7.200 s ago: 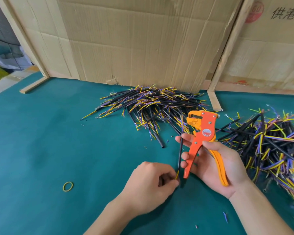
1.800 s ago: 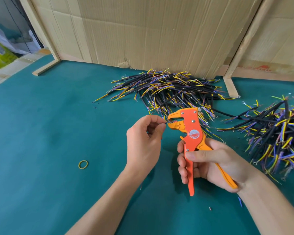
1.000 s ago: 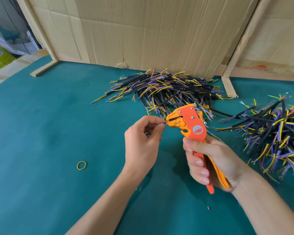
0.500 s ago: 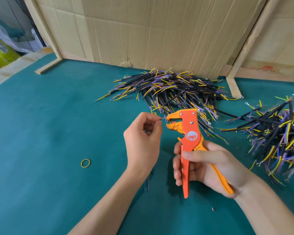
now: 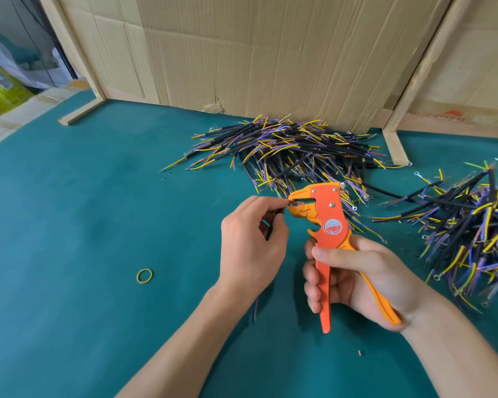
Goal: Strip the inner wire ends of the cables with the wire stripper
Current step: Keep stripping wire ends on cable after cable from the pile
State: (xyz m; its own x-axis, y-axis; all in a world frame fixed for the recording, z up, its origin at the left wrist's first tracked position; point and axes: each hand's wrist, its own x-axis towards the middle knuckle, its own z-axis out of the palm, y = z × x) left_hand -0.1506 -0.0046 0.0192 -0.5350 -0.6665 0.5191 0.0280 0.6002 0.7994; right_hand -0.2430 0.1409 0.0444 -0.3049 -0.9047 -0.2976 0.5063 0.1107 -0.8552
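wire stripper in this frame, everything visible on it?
The wire stripper is orange, plastic-looking, with a lighter orange beak-like head, visible rivets and a round red-and-white label. It is held roughly upright above the green table, head pointing left, handles spread. The right hand grips both handles. The left hand pinches a black cable and feeds a thin wire end into the head.

Since half a second ago, left hand (image 5: 249, 242) has brought the cable (image 5: 273, 222) wire end into the wire stripper (image 5: 324, 225) jaws.
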